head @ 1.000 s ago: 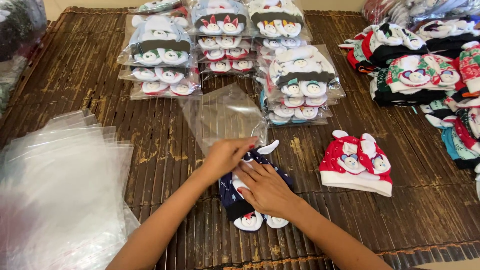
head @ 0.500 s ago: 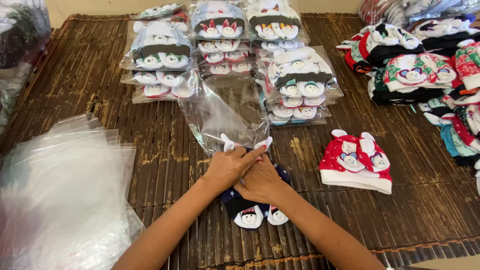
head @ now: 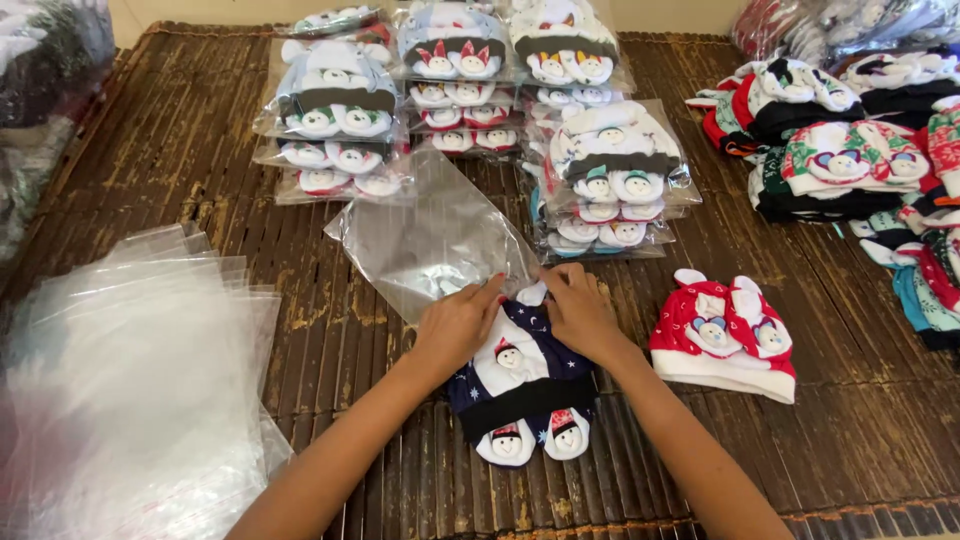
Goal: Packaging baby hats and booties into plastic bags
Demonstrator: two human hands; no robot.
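Both hands have crept forward since a moment ago, and the navy knit baby cap with white snowman faces [head: 520,385] now lies more in the open below the wrists, its top pushed toward the mouth of the clear crinkly plastic bag [head: 430,240]. Left hand [head: 458,322] and right hand [head: 580,312] sit close together, fingertips pinched at the bag's lip and the cap's top edge; whether they grip cap, film or both, I cannot tell. That cap looks soft, light and floppy, so it would bunch unless held by the crown or the folded black band; the bag is thin and slippery, best taken at its opening. Just right of the right hand lies a red knit cap with a white brim [head: 724,338]. Left of the left hand a loose stack of empty clear bags [head: 130,390] spreads over the ridged dark woven mat [head: 860,440]. Beyond the fingertips stand piles of bagged caps [head: 610,170].
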